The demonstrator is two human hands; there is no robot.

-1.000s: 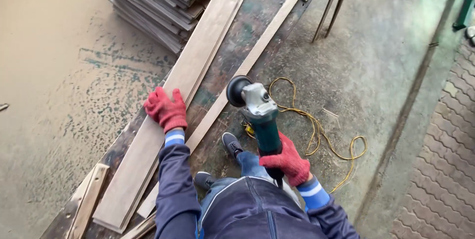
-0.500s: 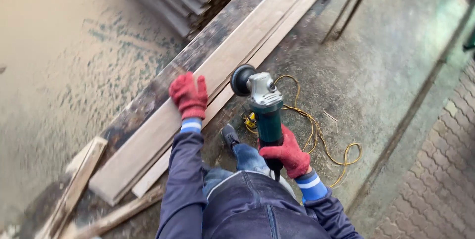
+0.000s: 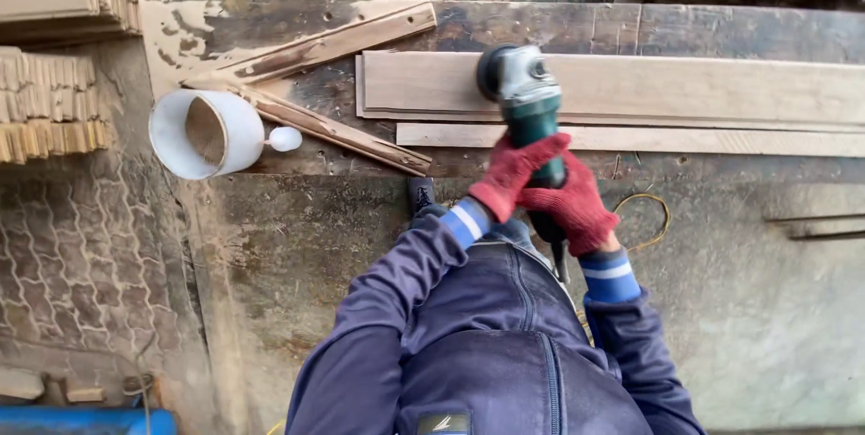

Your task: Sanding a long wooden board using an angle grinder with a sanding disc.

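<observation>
Right hand (image 3: 577, 205): closed around the green angle grinder (image 3: 530, 111).
Left hand (image 3: 515, 174): wrapped around the grinder body.
Disc: over the wide plank (image 3: 685, 88).

No packages, signs or screens in view. Only label-like item: small dark rectangular patch (image 3: 442, 422) with a light emblem, sewn on the blue jacket (image 3: 487, 345), at 6 o'clock, bottom edge of frame, partly cut off.
</observation>
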